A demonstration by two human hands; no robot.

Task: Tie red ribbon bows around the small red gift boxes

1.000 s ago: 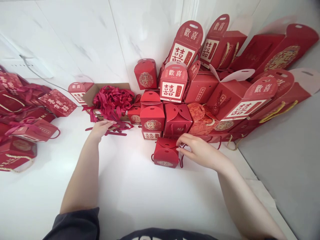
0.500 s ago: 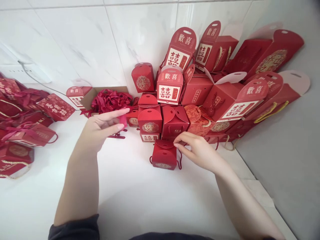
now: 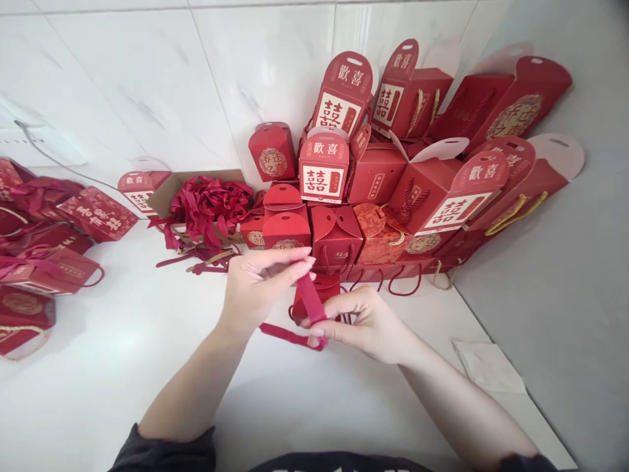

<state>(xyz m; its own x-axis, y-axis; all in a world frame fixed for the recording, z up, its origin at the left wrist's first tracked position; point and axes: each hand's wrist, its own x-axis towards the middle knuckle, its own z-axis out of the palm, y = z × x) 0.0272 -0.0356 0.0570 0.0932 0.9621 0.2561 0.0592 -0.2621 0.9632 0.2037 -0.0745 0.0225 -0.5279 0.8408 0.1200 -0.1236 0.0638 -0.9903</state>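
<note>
A dark pink ribbon (image 3: 311, 298) is stretched between my two hands, above the front of the table. My left hand (image 3: 268, 278) pinches its upper end between thumb and fingers. Lower down and to the right, my right hand (image 3: 356, 324) grips the ribbon too, and a loose tail hangs from there toward the left. Directly behind the ribbon and my fingers stands a small red gift box (image 3: 325, 286) with cord handles, partly hidden by them.
Red gift boxes (image 3: 324, 172) are stacked along the tiled wall. An open cardboard box (image 3: 162, 195) holds a heap of ribbons (image 3: 211, 203). More ribbon-tied boxes (image 3: 61, 269) sit at the left. A folded white paper (image 3: 489, 366) lies at the right edge.
My left hand has moved right and down from beside the ribbon heap, bringing the ribbon. My right hand has left the small box and now holds the ribbon as well.
</note>
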